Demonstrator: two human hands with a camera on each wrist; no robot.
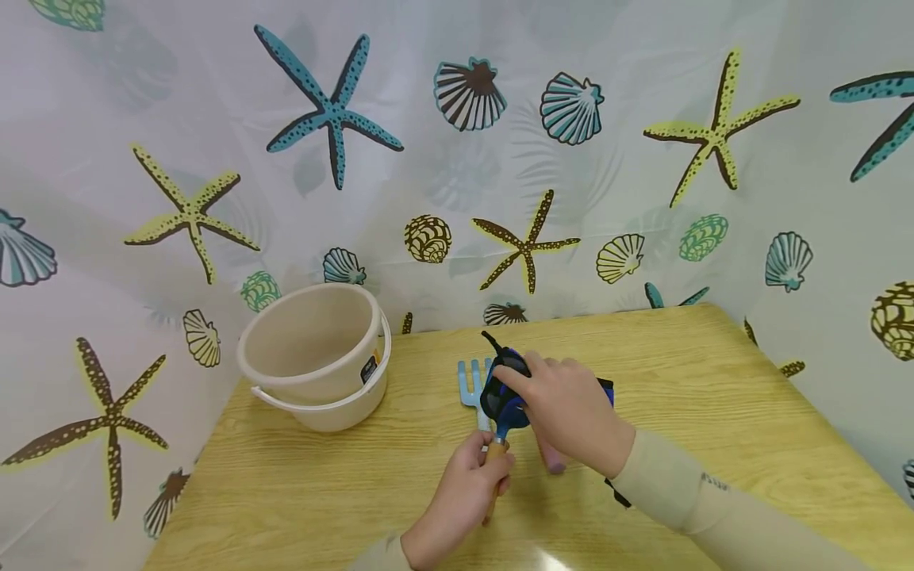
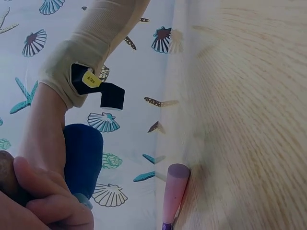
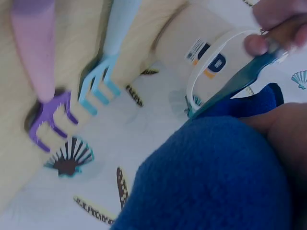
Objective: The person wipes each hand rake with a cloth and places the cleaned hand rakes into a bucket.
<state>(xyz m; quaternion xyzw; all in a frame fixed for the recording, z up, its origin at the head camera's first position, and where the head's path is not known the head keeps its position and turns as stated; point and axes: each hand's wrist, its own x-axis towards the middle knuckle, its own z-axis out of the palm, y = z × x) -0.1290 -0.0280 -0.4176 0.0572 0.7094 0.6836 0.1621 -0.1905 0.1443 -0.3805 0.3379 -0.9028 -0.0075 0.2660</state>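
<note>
Left grip: fingers are curling round the wooden handle of a trowel, clamped. Right grip: clamped too, pinching a blue cloth against the trowel's blade. The trowel is sitting between the two hands, apparently above the desk, with its blade slanting into the cloth. The tip is hiding behind the fabric, so I cannot tell whether it is covered.

Risks, as judged:

1. Blade slipping out of the cloth. Likely cause: the fleece is bunching over smooth metal, and the right grip is bearing mostly on fabric.

2. Trowel twisting. Likely cause: the left grip is holding a slim, probably round handle while the right grip is working off-axis on the blade; a hard rub would be turning it.

3. Fingers meeting the edge. Likely cause: the cloth is leaving the upper blade bare near the right fingertips.

4. Knocking neighbours. The light-blue fork and the purple fork are lying close beneath the hands; a dropped trowel would be striking them. The bucket is standing well apart, so less exposed.

5. Snagging. A black strap is dangling from the right sleeve; dipping lower, it could be catching a fork.
</note>
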